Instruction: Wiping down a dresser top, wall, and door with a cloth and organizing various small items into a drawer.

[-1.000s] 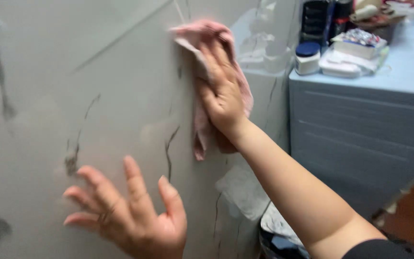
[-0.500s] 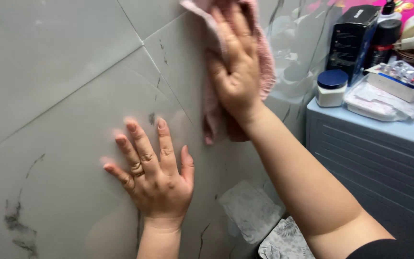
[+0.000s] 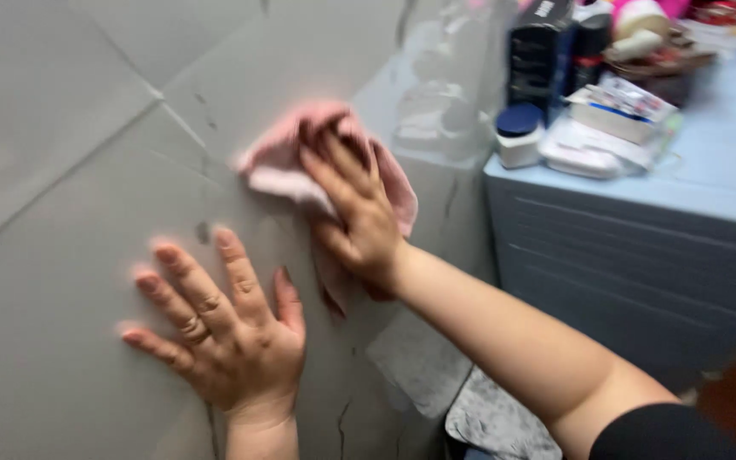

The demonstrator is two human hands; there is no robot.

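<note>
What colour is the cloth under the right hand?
Pink cloth, clearest in the head view.

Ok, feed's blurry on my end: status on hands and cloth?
Right hand flat on pink cloth, pressing it to grey tiled wall. Left hand spread bare on wall. Nothing between them.
</note>
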